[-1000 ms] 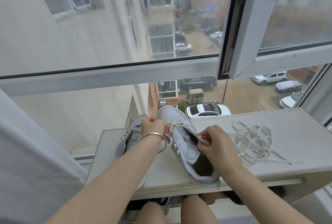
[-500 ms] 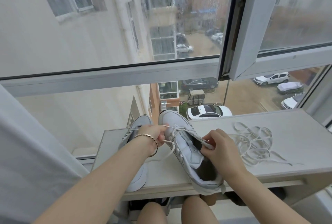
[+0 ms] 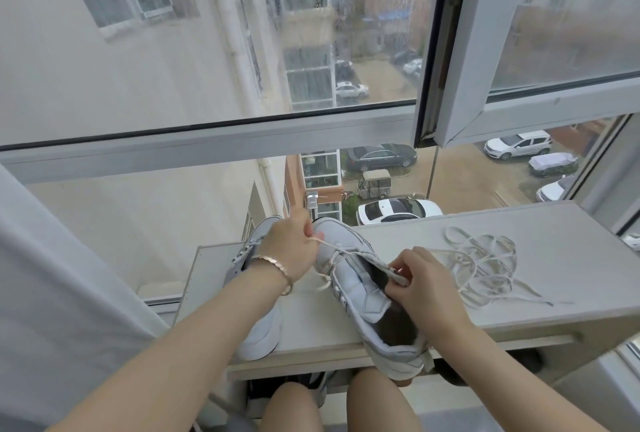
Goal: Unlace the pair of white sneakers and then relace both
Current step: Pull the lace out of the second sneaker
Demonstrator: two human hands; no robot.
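Left hand [image 3: 291, 248] grip pinches lace [image 3: 333, 245], half-hiding sneaker [image 3: 259, 338].

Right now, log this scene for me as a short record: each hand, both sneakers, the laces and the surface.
left hand: pinches a lace, taut to the tilted sneaker
right hand: pinches the tilted sneaker's eyelet edge
second sneaker: partly behind the left forearm
loose lace: piled right of the hands
surface: pale shelf at the window
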